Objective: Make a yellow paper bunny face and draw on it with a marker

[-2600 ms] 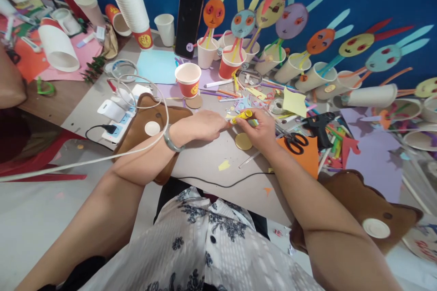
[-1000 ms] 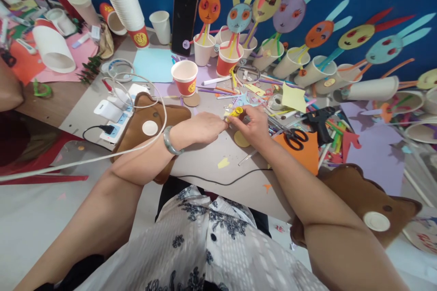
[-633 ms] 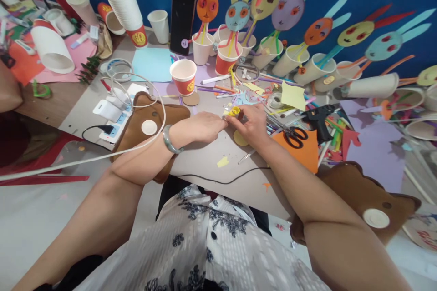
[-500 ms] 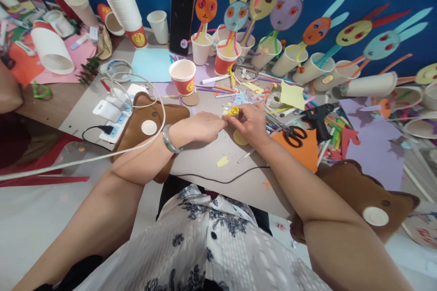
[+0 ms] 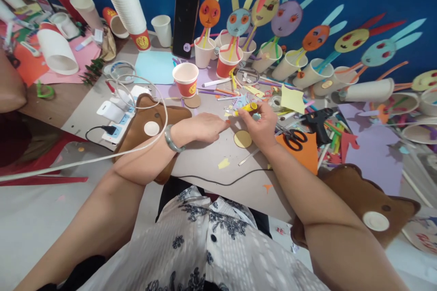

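My right hand holds a yellow glue tube or marker between thumb and fingers, its tip pointing left. My left hand is closed, palm down, with a small orange-red bit at its fingertips; what else it may grip is hidden. A pale yellow paper disc lies on the table just below my right hand. Up and left of my hands stands a red and white paper cup beside a brown disc.
Rabbit-faced figures stand in cups along the blue wall. Black scissors and a black glue gun lie right. A power strip and a looping white cable cross the left side, near a brown cushion.
My right hand has moved slightly right and tilted the yellow item, uncovering more of the pale disc. My left hand has barely moved. The whole view has shifted a little.
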Motion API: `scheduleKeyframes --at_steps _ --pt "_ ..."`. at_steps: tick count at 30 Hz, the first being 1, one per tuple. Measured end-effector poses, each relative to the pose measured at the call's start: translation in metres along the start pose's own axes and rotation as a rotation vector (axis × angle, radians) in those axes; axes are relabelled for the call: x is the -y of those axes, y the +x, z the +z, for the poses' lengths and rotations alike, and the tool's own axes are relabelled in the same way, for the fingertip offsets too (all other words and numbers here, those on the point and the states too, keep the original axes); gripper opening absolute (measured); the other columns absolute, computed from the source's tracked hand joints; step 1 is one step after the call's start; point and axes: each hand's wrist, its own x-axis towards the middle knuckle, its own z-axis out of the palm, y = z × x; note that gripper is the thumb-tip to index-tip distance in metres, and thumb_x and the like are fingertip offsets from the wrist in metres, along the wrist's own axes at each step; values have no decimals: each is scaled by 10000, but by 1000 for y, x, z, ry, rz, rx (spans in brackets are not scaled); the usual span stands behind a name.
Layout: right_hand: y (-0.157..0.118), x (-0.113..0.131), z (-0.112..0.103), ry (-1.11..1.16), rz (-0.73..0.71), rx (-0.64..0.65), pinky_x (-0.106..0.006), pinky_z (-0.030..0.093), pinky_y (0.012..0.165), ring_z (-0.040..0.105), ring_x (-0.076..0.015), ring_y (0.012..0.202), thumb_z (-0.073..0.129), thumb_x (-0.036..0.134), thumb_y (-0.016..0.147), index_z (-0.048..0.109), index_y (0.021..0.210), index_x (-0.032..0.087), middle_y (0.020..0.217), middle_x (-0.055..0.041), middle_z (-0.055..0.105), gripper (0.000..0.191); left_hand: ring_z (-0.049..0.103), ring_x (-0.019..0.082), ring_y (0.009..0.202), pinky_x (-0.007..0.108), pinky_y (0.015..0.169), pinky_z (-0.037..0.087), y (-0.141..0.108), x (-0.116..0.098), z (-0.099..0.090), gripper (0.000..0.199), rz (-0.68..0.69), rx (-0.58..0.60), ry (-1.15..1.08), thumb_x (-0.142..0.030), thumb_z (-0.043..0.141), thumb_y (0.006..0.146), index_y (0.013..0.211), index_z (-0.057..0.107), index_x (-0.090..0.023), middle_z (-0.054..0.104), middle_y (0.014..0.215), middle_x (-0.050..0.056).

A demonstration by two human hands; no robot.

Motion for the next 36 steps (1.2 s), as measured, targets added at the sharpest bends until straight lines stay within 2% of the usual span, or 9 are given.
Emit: scheduleKeyframes --at_steps 9,12,15,17,21,26,31,36 --pt "6 -13 -2 290 171 -30 -312 451 511 524 -151 571 771 593 831 556 839 265 685 31 563 393 632 210 759 331 641 345 4 9 0 304 52 -46 -20 -117 482 875 1030 726 -211 744 891 74" --pt "9 -14 -6 386 227 -61 -307 439 472 532 -152 541 765 578 839 552 852 274 679 28 570 372 644 202 816 323 673 364 6 12 1 332 46 -106 -97 -137 464 896 1052 746 -215 762 966 66" --pt "13 -18 -9 461 279 -81 -308 475 490 561 -146 549 774 529 826 534 846 272 712 25 604 352 656 205 899 313 721 397 10 17 5 339 -29 -196 -180 -170 483 911 1118 749 -199 766 1048 73" --pt "15 -21 -11 513 335 -65 -304 498 497 599 -153 578 790 492 798 512 822 270 726 26 609 356 654 206 897 314 727 408 12 20 7 310 -62 -232 -228 -191 512 903 1097 754 -181 762 1014 79" --pt "18 -24 -16 635 398 36 -295 543 537 665 -167 678 824 415 720 485 829 275 758 42 590 383 638 195 841 314 710 411 16 22 7 246 -76 -269 -308 -198 566 863 1019 753 -164 744 922 71" --pt "18 -17 -20 739 424 195 -336 617 674 689 -150 712 804 375 729 544 978 293 846 49 643 369 599 150 732 286 669 404 15 20 3 201 -107 -293 -442 -136 605 803 963 726 -147 701 803 30" --pt "16 -5 -20 798 473 258 -355 630 760 710 -169 792 871 403 701 607 937 286 881 27 700 373 557 110 611 254 607 396 21 26 8 128 -96 -355 -710 -108 645 747 861 672 -158 624 679 -27" --pt "12 3 -16 839 462 251 -346 619 867 699 -165 842 960 393 621 691 957 298 916 25 716 440 600 104 666 238 611 455 24 29 9 181 -34 -407 -1005 -69 662 677 835 643 -156 653 772 -15"
